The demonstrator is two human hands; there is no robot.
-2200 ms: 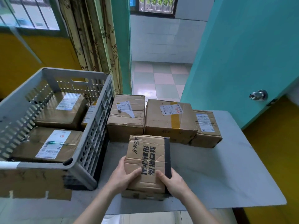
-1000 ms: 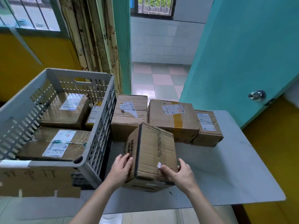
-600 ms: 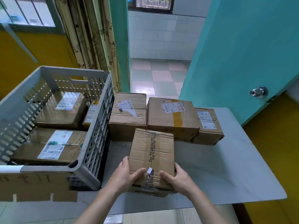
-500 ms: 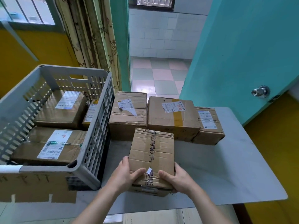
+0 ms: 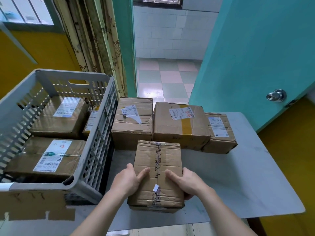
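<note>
The box lies on the surface, between my left grip and my right grip. Just behind it, beyond my grip, stands a row of three parcels, side by side. Left of my left grip sits the crate, with more parcels inside.

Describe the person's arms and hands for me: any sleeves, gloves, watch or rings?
The left hand and right hand wear no gloves, and no rings show on them. The left forearm and right forearm carry no sleeve, watch or band as far as the picture's lower edge.
</note>
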